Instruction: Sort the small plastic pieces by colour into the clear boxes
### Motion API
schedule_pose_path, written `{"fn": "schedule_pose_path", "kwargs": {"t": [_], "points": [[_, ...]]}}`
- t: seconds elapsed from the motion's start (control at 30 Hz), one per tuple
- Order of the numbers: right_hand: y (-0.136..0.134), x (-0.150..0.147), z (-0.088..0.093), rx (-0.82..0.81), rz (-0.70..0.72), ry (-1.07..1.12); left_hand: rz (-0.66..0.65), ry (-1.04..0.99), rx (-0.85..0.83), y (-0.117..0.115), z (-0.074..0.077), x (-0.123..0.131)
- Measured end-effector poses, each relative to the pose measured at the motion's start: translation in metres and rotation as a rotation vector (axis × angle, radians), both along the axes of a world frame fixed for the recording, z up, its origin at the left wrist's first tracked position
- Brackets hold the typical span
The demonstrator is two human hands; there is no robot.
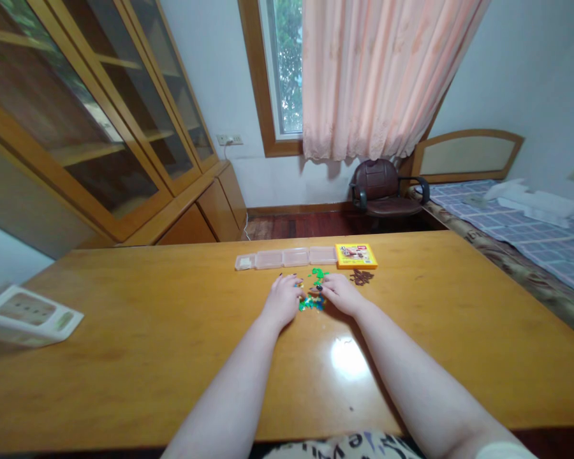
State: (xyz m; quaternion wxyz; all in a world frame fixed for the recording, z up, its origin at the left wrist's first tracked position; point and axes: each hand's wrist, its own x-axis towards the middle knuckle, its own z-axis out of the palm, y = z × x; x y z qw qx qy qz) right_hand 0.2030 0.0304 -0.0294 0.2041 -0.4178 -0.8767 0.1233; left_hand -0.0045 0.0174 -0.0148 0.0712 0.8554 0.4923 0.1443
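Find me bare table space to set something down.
The table is bare between the white container and left arm, and between right arm and bed. The middle is crowded: left hand, right hand, colored pieces, brown pieces, clear trays, yellow box.

Pale garment (339, 448) with dark printed lettering (393, 444)
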Motion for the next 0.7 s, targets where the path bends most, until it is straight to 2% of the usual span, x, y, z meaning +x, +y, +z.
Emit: {"fn": "schedule_pose_path", "kwargs": {"t": [0.1,0.23,0.3,0.5,0.7], "points": [[0.000,-0.004,-0.003,-0.013,0.034,-0.022,-0.003,-0.004,0.005,0.001,-0.002,-0.002],[0.001,-0.003,-0.002,0.012,-0.133,-0.030,-0.044,0.003,-0.017,0.001,-0.003,-0.002],[0.002,0.000,-0.001,0.012,-0.168,0.004,-0.090,0.011,-0.031,0.000,-0.003,-0.001],[0.001,0.005,-0.001,-0.047,-0.007,0.147,-0.154,0.040,-0.110,-0.004,-0.005,0.004],[0.000,0.003,-0.002,-0.078,0.015,0.145,-0.094,0.058,-0.111,-0.006,-0.002,0.005]]}}
